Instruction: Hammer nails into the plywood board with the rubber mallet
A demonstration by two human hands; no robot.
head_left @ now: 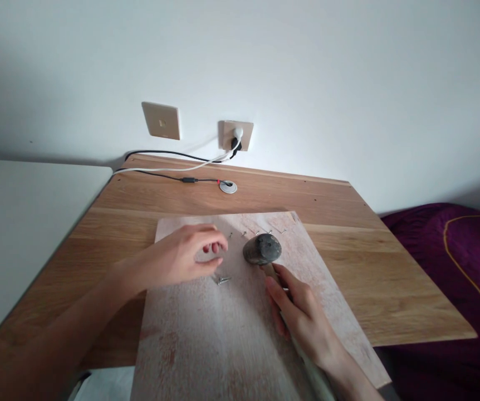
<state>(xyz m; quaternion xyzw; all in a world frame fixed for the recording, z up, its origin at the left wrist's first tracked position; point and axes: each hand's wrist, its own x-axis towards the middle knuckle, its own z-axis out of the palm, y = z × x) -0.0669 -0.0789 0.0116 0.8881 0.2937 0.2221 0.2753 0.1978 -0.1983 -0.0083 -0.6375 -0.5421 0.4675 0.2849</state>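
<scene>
A pale, worn wooden board [223, 328] lies on a wooden desk [348, 245]. My right hand [298, 317] is wrapped round the wooden handle of a hammer, whose dark head [262, 249] rests on the board. My left hand [190, 256] hovers over the board left of the hammer head, fingertips pinched together near a small nail; what they hold is too small to make out. Loose nails [223, 279] lie just below that hand. Several nails [260, 231] stand in a row near the board's far edge.
Two wall plates [161, 120] sit above the desk; black and white cables [173, 167] run from the plugged socket [235, 135] across the desk's back to a round grommet [228, 186]. A white table [23, 223] adjoins on the left, purple bedding [452, 262] on the right.
</scene>
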